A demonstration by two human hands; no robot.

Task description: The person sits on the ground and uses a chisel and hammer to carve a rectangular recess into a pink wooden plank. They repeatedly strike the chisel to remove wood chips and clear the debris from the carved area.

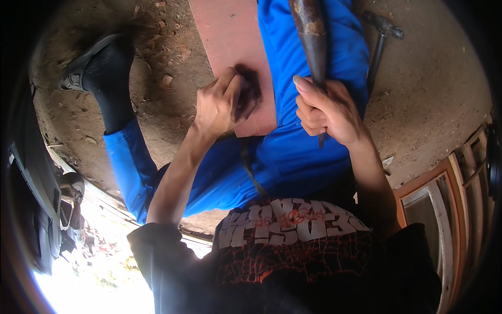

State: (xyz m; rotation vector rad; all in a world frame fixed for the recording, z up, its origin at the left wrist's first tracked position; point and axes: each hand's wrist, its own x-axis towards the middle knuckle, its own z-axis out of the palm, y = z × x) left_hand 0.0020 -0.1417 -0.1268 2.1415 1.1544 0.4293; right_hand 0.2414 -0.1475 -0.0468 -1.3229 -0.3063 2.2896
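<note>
My left hand [222, 102] rests on a pinkish flat board [225, 36], its fingers curled down toward the surface. Dark shadow falls around the fingertips, so whatever they may pinch cannot be made out. My right hand [334, 112] is closed around the narrow part of a dark tapered tool [312, 47]. The tool's thick, mottled brown part extends away from me, while a thin tip pokes out below my fist. It lies over my blue trouser leg, to the right of the board. A hammer [384, 34] with a dark head lies on the ground further right.
I sit on bare brown ground [162, 115] scattered with small chips. My foot in a dark sock and shoe [99, 65] is at the far left. A wooden frame [444, 209] stands at the lower right; a dark vehicle-like shape [36, 199] is at the left edge.
</note>
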